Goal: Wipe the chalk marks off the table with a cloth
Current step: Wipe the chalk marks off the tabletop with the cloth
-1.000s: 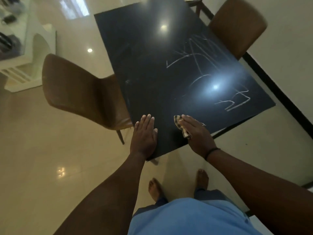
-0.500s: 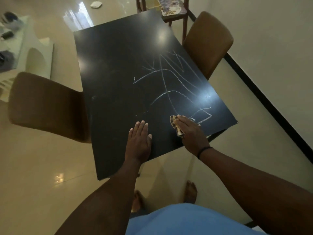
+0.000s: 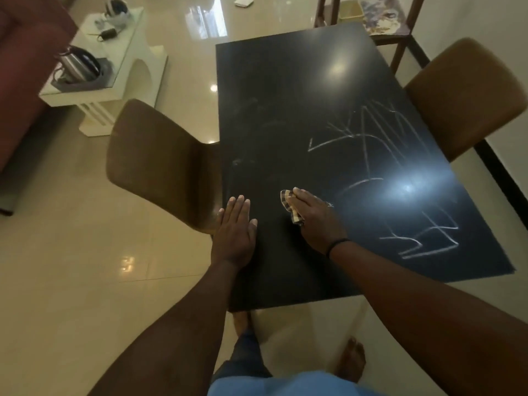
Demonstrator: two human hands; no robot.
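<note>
While the left hand [image 3: 235,230] lies flat, fingers straight and together, near the surface's [image 3: 285,90] left edge, the right hand [image 3: 315,217] presses the checked cloth [image 3: 290,205] under straight fingers just left of the chalk marks [image 3: 380,144], which cover the right half. To wipe well, I would keep the palm flat on the cloth, sweep rightward through the curved stroke into the glare, then overlap passes toward the marks near the corner [image 3: 428,241]. Compared with half a second ago, both hands sit further from the near edge, and the cloth has left the lower strokes behind
</note>
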